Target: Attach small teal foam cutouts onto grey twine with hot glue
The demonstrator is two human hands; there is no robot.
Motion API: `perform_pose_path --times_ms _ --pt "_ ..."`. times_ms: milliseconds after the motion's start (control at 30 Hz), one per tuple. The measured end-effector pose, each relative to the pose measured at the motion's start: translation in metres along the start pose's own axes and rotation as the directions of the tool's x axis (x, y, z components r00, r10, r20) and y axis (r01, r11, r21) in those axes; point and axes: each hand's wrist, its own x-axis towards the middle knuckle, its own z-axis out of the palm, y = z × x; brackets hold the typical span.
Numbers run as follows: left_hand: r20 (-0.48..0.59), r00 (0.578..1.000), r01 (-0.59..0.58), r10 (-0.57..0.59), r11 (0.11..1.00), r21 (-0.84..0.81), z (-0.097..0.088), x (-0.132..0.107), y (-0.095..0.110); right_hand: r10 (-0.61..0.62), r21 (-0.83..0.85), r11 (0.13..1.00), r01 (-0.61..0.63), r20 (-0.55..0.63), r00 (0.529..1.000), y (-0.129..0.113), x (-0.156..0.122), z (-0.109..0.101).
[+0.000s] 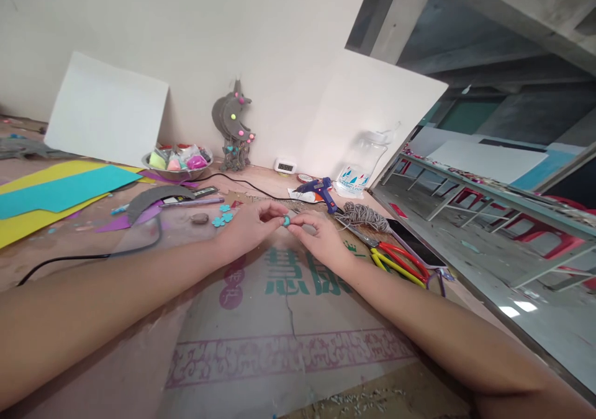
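Small teal piece is pinched between the fingertips of left hand and right hand, just above the counter; apparently mid-shaping and attached to nothing, while finished-looking teal flowers lie loose nearby and glue gun rests unused.

The left forearm is bare along all of its length that shows. It is smooth and slim, and looks broader near the picture's edge, where the lens stretches it. The right forearm is bare in the same way, up to the wrist. The left hand and right hand are bare too, with slender fingers. Nails and fine marks are too small to make out.
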Motion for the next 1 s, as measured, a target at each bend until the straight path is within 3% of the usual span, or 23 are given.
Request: perform_pose_path --times_ms 133,300,367,500,767,1000 --pt "0.04 0.999 -0.022 0.022 1.0 0.013 0.0 0.001 -0.003 -0.009 -0.043 0.999 0.008 -0.026 1.0 0.001 -0.001 -0.001" --pt "-0.021 1.0 -0.008 0.011 0.992 0.128 -0.002 0.0 -0.002 -0.114 -0.121 0.988 0.101 -0.104 0.988 -0.002 -0.003 -0.006" --pt "0.038 0.999 0.02 -0.025 0.992 0.123 -0.002 0.0 -0.003 -0.166 -0.169 0.975 0.146 -0.108 0.98 -0.003 -0.004 -0.007" --pt "0.175 0.984 0.027 -0.038 0.998 0.063 -0.001 0.003 -0.009 -0.244 -0.267 0.938 0.221 -0.055 0.968 -0.005 -0.005 -0.007" --pt "0.197 0.98 0.023 -0.028 0.999 0.027 0.002 0.007 -0.017 -0.266 -0.34 0.909 0.243 -0.022 0.964 0.0 -0.005 -0.007" --pt "0.216 0.976 0.015 -0.028 0.998 0.061 0.002 0.008 -0.019 -0.285 -0.38 0.873 0.304 0.108 0.952 -0.002 -0.006 -0.011"
